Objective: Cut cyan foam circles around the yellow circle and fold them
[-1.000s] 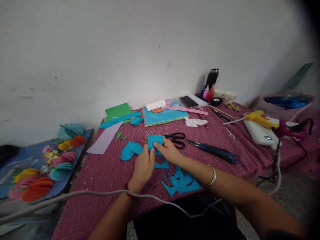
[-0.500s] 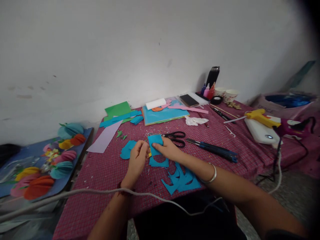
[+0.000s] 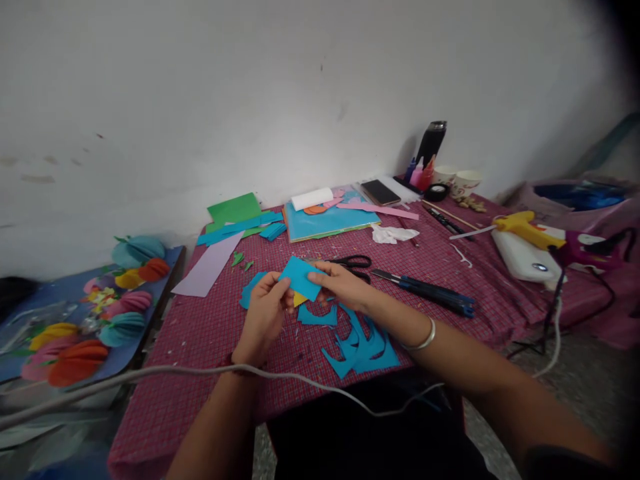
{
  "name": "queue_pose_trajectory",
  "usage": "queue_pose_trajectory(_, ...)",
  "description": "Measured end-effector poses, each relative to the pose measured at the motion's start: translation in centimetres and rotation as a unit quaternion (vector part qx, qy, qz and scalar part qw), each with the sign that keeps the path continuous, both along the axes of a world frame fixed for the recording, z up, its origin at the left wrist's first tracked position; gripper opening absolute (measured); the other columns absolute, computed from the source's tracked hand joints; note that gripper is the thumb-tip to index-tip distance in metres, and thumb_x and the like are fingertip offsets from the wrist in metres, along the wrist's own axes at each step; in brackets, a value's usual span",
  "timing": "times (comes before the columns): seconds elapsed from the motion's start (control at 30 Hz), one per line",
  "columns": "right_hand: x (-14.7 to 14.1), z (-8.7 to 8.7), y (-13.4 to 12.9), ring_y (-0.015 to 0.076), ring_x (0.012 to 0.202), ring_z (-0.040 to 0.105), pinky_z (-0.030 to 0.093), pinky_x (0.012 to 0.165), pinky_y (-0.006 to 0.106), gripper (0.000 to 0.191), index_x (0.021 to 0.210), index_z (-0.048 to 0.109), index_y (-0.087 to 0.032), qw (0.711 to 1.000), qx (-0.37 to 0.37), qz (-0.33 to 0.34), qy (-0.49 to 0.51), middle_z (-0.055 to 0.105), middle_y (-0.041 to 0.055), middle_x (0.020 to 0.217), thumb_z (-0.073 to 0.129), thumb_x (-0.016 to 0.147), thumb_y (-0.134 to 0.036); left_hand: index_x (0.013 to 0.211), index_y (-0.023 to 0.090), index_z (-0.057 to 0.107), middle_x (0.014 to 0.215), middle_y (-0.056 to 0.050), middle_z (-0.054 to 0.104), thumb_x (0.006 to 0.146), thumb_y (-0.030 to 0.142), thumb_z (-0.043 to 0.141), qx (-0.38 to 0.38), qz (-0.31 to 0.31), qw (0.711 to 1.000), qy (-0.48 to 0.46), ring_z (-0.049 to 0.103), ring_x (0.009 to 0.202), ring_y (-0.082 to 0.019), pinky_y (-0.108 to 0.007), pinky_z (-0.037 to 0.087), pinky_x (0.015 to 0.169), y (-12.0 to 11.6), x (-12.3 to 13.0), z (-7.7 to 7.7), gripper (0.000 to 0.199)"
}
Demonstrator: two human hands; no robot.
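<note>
Pinching a blue square [image 3: 300,275] between them, both hands now hold it just left of the scissors [image 3: 345,261]. Half a second ago the right hand [image 3: 344,285] had the blue paper alone while the left hand [image 3: 263,312] was bunched beside it. Since then, the left has taken hold of the near-left edge, its thumb above and the other fingers curled beneath, and the square has turned cornerwise. The right's thumb presses the opposite edge, fingers tucked under, gap no wider than the paper. The shift to a shared grip suggests the paper is being turned or squared up by hand rather than cut; neither hand grips the scissors.

A yellow piece [image 3: 299,299] peeps out below the square, left of the scissors; whether it is held, I cannot tell. Rounded blue cutouts [image 3: 249,293] lie farther left of the scissors, partly hidden behind the left hand. Blue offcuts [image 3: 376,361] are spread on the wearer's side of the scissors.
</note>
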State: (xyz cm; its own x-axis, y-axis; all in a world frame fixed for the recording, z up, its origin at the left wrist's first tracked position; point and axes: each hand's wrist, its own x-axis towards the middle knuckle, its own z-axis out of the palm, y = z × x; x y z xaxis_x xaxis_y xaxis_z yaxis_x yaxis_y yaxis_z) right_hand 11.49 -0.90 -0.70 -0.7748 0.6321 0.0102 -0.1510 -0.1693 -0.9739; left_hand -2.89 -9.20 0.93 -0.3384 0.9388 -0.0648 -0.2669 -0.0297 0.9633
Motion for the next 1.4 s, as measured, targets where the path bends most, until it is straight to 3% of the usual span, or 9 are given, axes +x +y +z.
queue_pose_trajectory(0.1, -0.1, -0.3, 0.2, 0.0074, 0.041, 0.053, 0.042, 0.041, 0.018, 0.033, 0.086, 0.055, -0.017, 0.998, -0.046, 0.018, 0.032, 0.061, -0.0030, 0.060, 0.063, 0.076, -0.047, 0.070, 0.018, 0.049, 0.051, 0.006, 0.055, 0.065, 0.027, 0.070, 0.016, 0.032, 0.999, -0.035, 0.048, 0.043, -0.006, -0.017, 0.037, 0.042, 0.1, 0.2, 0.2, 0.024)
queue_pose_trajectory(0.23, -0.3, -0.4, 0.1, 0.0058, 0.040, 0.053, 0.039, 0.039, 0.016, 0.029, 0.084, 0.055, -0.015, 0.999, -0.006, 0.025, 0.029, 0.065, -0.0014, 0.063, 0.062, 0.078, -0.043, 0.071, 0.017, 0.050, 0.053, 0.006, 0.056, 0.068, 0.027, 0.068, 0.029, 0.035, 0.999, -0.030, 0.050, 0.046, -0.007, -0.018, 0.040, 0.046, 0.2, 0.3, -0.4, 0.021)
queue_pose_trajectory(0.47, -0.3, -0.1, 0.0, 0.0045, 0.032, 0.042, 0.030, 0.033, 0.015, 0.026, 0.072, 0.051, -0.016, 0.998, 0.043, -0.036, -0.023, 0.054, -0.0066, 0.045, 0.056, 0.081, -0.040, 0.058, 0.017, 0.043, 0.045, 0.007, 0.044, 0.069, 0.023, 0.062, -0.002, -0.004, 0.999, 0.032, 0.038, 0.039, -0.005, -0.019, 0.028, 0.040, 0.2, 0.1, -1.3, 0.023)
queue_pose_trajectory(0.8, -0.6, -0.2, -0.7, 0.0044, 0.038, 0.043, 0.033, 0.037, 0.016, 0.039, 0.067, 0.051, -0.016, 0.999, 0.030, 0.002, 0.012, 0.054, -0.0049, 0.051, 0.059, 0.077, -0.052, 0.049, 0.018, 0.038, 0.045, 0.005, 0.035, 0.065, 0.029, 0.056, -0.091, -0.116, 0.980, -0.135, 0.030, 0.038, -0.005, -0.019, 0.026, 0.037, 0.6, 0.0, -0.9, 0.026)
queue_pose_trajectory(0.9, -0.9, -0.4, -0.6, 0.0051, 0.039, 0.044, 0.033, 0.037, 0.017, 0.035, 0.070, 0.053, -0.016, 0.999, -0.016, -0.033, 0.007, 0.055, -0.0050, 0.054, 0.065, 0.072, -0.048, 0.052, 0.019, 0.040, 0.044, 0.006, 0.035, 0.067, 0.030, 0.056, -0.061, -0.094, 0.992, -0.060, 0.030, 0.038, -0.005, -0.020, 0.026, 0.038, 0.4, 0.2, -1.0, 0.025)
queue_pose_trajectory(1.0, -1.0, -0.7, 0.2, 0.0052, 0.042, 0.044, 0.036, 0.042, 0.019, 0.031, 0.075, 0.056, -0.015, 0.995, -0.037, -0.089, 0.030, 0.055, -0.0062, 0.057, 0.072, 0.064, -0.039, 0.059, 0.017, 0.047, 0.049, 0.005, 0.044, 0.072, 0.028, 0.058, -0.001, -0.052, 0.993, 0.108, 0.037, 0.043, -0.007, -0.020, 0.030, 0.043, 0.0, -0.5, -0.3, 0.019)
queue_pose_trajectory(1.17, -0.1, -0.9, 2.8, 0.0070, 0.046, 0.045, 0.035, 0.047, 0.021, 0.028, 0.070, 0.056, -0.016, 0.978, 0.000, -0.198, 0.067, 0.053, -0.0063, 0.054, 0.071, 0.063, -0.039, 0.082, 0.019, 0.057, 0.068, 0.000, 0.058, 0.078, 0.033, 0.053, 0.033, 0.017, 0.932, 0.360, 0.052, 0.059, -0.013, -0.024, 0.040, 0.057, 0.1, -3.9, 0.3, 0.016)
queue_pose_trajectory(1.33, 0.3, -0.9, 3.5, 0.0078, 0.046, 0.043, 0.033, 0.048, 0.022, 0.029, 0.070, 0.056, -0.016, 0.976, 0.025, -0.203, 0.067, 0.051, -0.0063, 0.053, 0.069, 0.065, -0.040, 0.089, 0.019, 0.059, 0.086, -0.005, 0.062, 0.072, 0.027, 0.059, -0.042, -0.044, 0.777, 0.627, 0.057, 0.082, -0.020, -0.030, 0.041, 0.073, 0.9, -4.4, -2.1, 0.019)
queue_pose_trajectory(1.4, 0.3, -0.8, 3.2, 0.0079, 0.046, 0.042, 0.033, 0.048, 0.022, 0.027, 0.072, 0.056, -0.016, 0.977, 0.041, -0.196, 0.068, 0.050, -0.0065, 0.053, 0.068, 0.066, -0.040, 0.096, 0.018, 0.060, 0.096, -0.008, 0.063, 0.070, 0.023, 0.059, -0.046, -0.073, 0.749, 0.657, 0.056, 0.093, -0.023, -0.031, 0.040, 0.078, 1.0, -3.8, -2.8, 0.026)
